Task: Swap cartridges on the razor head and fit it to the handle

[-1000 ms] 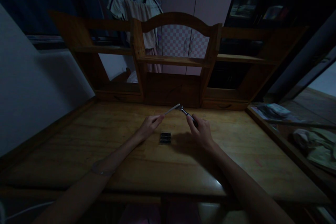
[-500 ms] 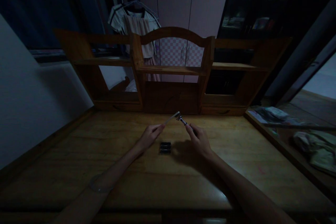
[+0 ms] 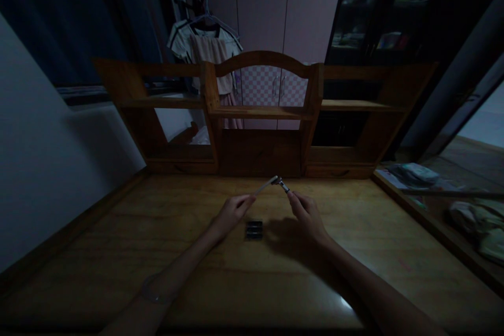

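Over the middle of the wooden desk, my left hand (image 3: 233, 215) is closed on a slim white toothbrush-like stick (image 3: 264, 186); its bristles, if any, are too small to tell. My right hand (image 3: 309, 215) grips the handle of a razor (image 3: 284, 186) with a shiny metallic neck. The razor's head is up against the far tip of the stick. Below and between both hands, a small dark pack (image 3: 254, 230) with several bars, like razor cartridges, lies flat on the desk.
A wooden desktop (image 3: 189, 283) spreads beneath my arms. Along its back edge stands a wooden shelf unit (image 3: 262, 112) with small drawers. A white wall (image 3: 71, 163) borders the left. Past the raised right edge lie plastic-wrapped items (image 3: 419, 172) and cloth (image 3: 490, 233).
The whole view has shifted slightly, so desk, shelf and hands appear lower and further right. Both hands keep their grips, and the stick's tip stays at the razor head.
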Motion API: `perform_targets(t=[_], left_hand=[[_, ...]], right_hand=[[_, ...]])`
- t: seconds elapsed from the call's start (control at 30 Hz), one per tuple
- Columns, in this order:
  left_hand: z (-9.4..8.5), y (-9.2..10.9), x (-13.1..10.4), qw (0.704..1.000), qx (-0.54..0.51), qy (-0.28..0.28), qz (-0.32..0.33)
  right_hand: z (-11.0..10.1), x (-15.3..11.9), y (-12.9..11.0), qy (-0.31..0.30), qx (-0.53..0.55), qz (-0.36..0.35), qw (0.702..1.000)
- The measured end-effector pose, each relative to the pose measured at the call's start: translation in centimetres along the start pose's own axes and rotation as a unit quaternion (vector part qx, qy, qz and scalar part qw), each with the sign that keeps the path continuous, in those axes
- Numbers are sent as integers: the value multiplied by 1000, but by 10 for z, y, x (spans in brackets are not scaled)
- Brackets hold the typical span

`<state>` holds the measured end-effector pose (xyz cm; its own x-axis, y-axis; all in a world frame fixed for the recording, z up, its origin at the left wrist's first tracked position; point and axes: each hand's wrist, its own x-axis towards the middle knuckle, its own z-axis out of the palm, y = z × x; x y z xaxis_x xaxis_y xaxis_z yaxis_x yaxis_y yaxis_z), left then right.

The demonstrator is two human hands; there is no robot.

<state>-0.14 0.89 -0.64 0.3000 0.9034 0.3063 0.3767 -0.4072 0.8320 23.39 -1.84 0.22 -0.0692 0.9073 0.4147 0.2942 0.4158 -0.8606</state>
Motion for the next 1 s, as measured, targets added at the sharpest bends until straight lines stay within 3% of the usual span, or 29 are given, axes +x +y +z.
perform_targets(t=[0.2, 0.3, 0.4, 0.6, 0.9, 1.0], left_hand=[[-2, -4, 2, 999, -7, 43, -11], [0, -2, 0, 1000, -9, 21, 4], [3, 1, 0, 1000, 13, 9, 13], [-2, -2, 0, 997, 22, 79, 9], [1, 6, -3, 998, 52, 35, 25], [0, 5, -1, 997, 64, 47, 23]], right_hand=[[8, 0, 8, -1, 142, 65, 988], [6, 2, 9, 0, 181, 90, 979], [4, 3, 8, 0, 201, 95, 975], [6, 3, 7, -12, 214, 102, 971], [9, 2, 6, -38, 244, 136, 959], [9, 4, 7, -35, 266, 154, 951]])
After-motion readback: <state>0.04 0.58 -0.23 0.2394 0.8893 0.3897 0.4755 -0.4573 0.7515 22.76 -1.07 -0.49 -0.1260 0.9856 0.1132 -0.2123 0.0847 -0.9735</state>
